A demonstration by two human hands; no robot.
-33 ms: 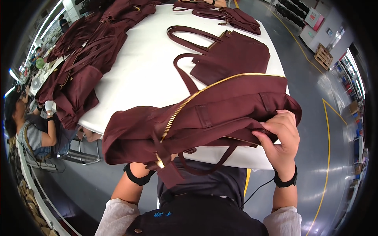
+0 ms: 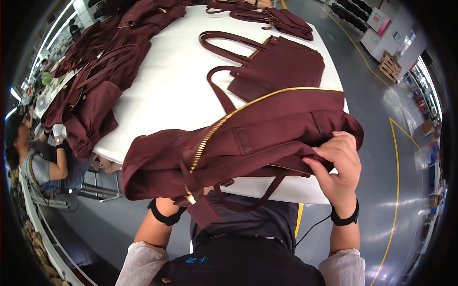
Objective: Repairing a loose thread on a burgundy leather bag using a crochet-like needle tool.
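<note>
A maroon fabric handbag (image 2: 267, 127) lies on its side at the near edge of the white table, its mouth gaping toward me. A gold zipper (image 2: 206, 138) curves along the opening, its end with a maroon tab hanging over the edge. My right hand (image 2: 339, 159) is closed on the bag's near rim at the right, thumb and fingers pinching the fabric. Under the bag's left end is my left hand (image 2: 168, 207); only the wrist and the back part show, its fingers hidden by the bag. One handle loop (image 2: 250, 202) droops below the near side.
Another maroon bag (image 2: 281, 66) lies flat on the white table (image 2: 164, 81) just beyond. More maroon bags are heaped along the left side (image 2: 93, 107) and at the far end (image 2: 291, 23). A seated person (image 2: 45, 164) works at the left. Grey floor with yellow lines runs on the right.
The whole picture has shifted very slightly to the left. My hands and the handbag keep the same hold and position.
</note>
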